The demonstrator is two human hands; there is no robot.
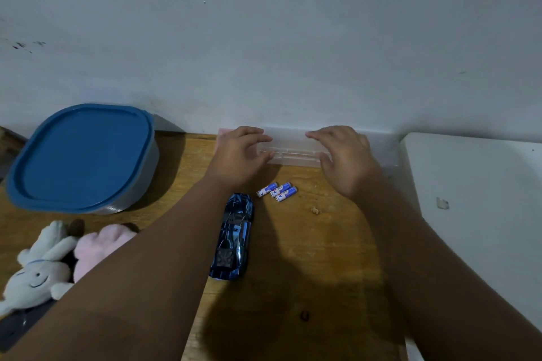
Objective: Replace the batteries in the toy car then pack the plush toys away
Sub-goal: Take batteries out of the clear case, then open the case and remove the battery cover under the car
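A shiny blue toy car [234,236] lies lengthwise in the middle of the wooden table [308,258]. Three blue-and-white batteries [277,191] lie just beyond its far end. Against the wall sits a clear plastic box [293,149]. My left hand [239,152] rests on its left end and my right hand [344,155] on its right end, fingers loosely bent over the top. A white plush rabbit [38,269] and a pink plush toy [99,246] lie at the left, partly hidden by my left forearm.
A grey tub with a blue lid [82,158] stands at the back left. A white surface [481,214] adjoins the table on the right. A small crumb [315,210] lies right of the batteries. The wall runs right behind the clear box.
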